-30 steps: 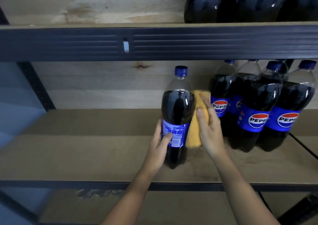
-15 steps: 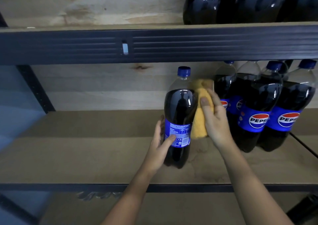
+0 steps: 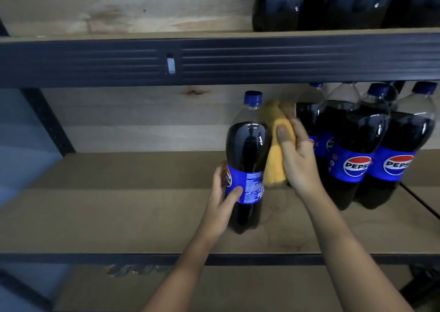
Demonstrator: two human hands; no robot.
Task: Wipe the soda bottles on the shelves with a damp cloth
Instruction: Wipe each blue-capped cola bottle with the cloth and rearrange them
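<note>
We find one soda bottle (image 3: pixel 246 161) standing upright on the middle shelf (image 3: pixel 119 206), apart from the others and towards the front edge. Our left hand (image 3: pixel 220 202) grasps it at the blue label, thumb across the front, remaining fingers curled behind the bottle and mostly hidden. Our right hand (image 3: pixel 297 159) grips a yellow cloth (image 3: pixel 276 154), the fingers closed over it and the thumb lying on top; the cloth is pressed against the bottle's right side, from the shoulder down to the label.

Just right of that bottle, behind the right hand, stands a cluster of Pepsi bottles (image 3: pixel 371 149), upright and packed against one another; the right hand and cloth sit in the narrow gap between them and the held bottle. The nearest of the cluster is partly hidden by the hand. Above the bottle runs a dark metal beam (image 3: pixel 214 61) carrying the upper shelf, where more dark bottles (image 3: pixel 333 4) stand above and to the right, only their lower halves visible. Left of the bottle a perforated dark upright (image 3: pixel 50 123) rises at the back. Below the bottle a further shelf board (image 3: pixel 214 288) is partly seen
</note>
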